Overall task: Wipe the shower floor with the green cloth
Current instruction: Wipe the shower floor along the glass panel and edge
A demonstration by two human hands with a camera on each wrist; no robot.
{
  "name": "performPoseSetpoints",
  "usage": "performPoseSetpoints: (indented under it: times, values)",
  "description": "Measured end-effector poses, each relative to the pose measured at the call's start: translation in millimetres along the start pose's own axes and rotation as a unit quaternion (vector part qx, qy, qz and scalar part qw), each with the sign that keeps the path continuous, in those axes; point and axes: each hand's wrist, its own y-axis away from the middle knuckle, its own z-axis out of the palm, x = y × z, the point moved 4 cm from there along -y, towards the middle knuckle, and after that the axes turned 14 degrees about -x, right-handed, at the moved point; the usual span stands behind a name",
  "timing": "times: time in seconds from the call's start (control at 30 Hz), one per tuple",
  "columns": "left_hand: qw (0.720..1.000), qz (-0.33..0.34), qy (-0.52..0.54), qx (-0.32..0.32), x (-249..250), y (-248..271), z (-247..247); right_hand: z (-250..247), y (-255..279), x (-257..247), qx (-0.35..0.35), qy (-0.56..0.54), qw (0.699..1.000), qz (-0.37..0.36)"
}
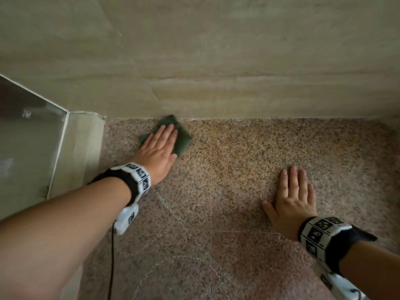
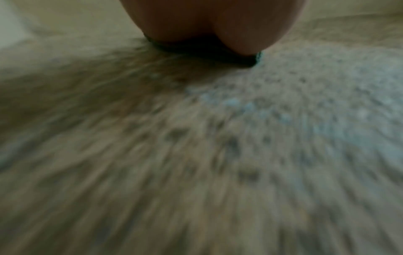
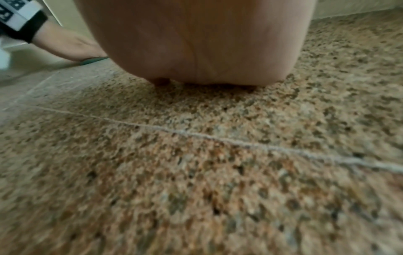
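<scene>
The green cloth [image 1: 180, 137] lies flat on the speckled granite shower floor [image 1: 249, 148], its far corner at the foot of the back wall. My left hand [image 1: 161, 146] presses on it with straight fingers, covering its left half. In the left wrist view, which is blurred, the heel of the left hand [image 2: 218, 25] sits on the dark edge of the cloth [image 2: 218, 55]. My right hand [image 1: 293, 198] lies flat on the bare floor to the right, fingers spread, holding nothing. The right wrist view shows the right palm [image 3: 196, 43] on the floor, with the left hand [image 3: 67, 46] and a sliver of cloth [image 3: 93, 60] beyond it.
A beige tiled wall [image 1: 216, 61] runs along the back of the floor. A glass panel [image 1: 28, 126] with a white frame stands at the left, close to my left forearm. Pale grout lines [image 1: 173, 213] cross the near floor. A black cable [image 1: 112, 256] hangs from the left wrist camera.
</scene>
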Motion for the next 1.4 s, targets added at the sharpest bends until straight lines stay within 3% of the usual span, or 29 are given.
performPoseSetpoints:
  times: [0.13, 0.23, 0.33, 0.47, 0.6, 0.7, 0.87, 0.97, 1.13, 1.23, 1.4]
  values:
    - [0.989, -0.118, 0.09, 0.0, -44.0, 32.1, 37.8, 1.9, -2.4, -0.2, 0.021, 0.005, 1.0, 0.006]
    - [0.979, -0.149, 0.139, 0.007, -38.6, 36.2, 46.1, 3.8, -2.1, -0.6, 0.04, -0.004, 0.999, 0.009]
    - [0.987, -0.11, 0.121, 0.006, -8.0, 36.7, 47.6, 4.0, -0.3, -2.0, 0.07, -0.003, 0.998, 0.008]
    - [0.998, 0.022, 0.061, -0.021, 56.7, 41.7, 56.7, -2.1, 5.4, -21.2, 0.092, 0.0, 0.996, -0.016]
    - [0.999, 0.031, 0.032, 0.019, 41.6, 39.3, 56.2, -11.9, -2.5, -85.8, 0.092, 0.068, 0.986, -0.125]
    - [0.994, -0.056, 0.091, 0.038, -6.6, 42.1, 56.8, -8.4, -8.9, -107.3, 0.069, 0.068, 0.99, -0.102]
    - [0.961, -0.201, 0.184, 0.052, -67.1, 52.0, 63.4, -6.1, -11.9, -103.2, 0.072, 0.083, 0.99, -0.088]
    - [0.962, -0.197, 0.184, 0.036, -46.2, 59.4, 69.0, -6.5, -10.7, -106.1, 0.072, 0.081, 0.99, -0.092]
    - [0.977, -0.125, 0.171, -0.01, 3.1, 102.0, 112.2, -5.6, -17.2, -102.6, 0.075, 0.075, 0.989, -0.099]
    - [0.964, -0.177, 0.194, 0.049, -7.4, 86.5, 104.9, -0.3, -20.1, -101.2, 0.096, 0.075, 0.987, -0.105]
    - [0.904, -0.302, 0.282, 0.106, -49.9, 32.7, 48.8, 1.5, -23.0, -100.8, 0.116, 0.086, 0.984, -0.103]
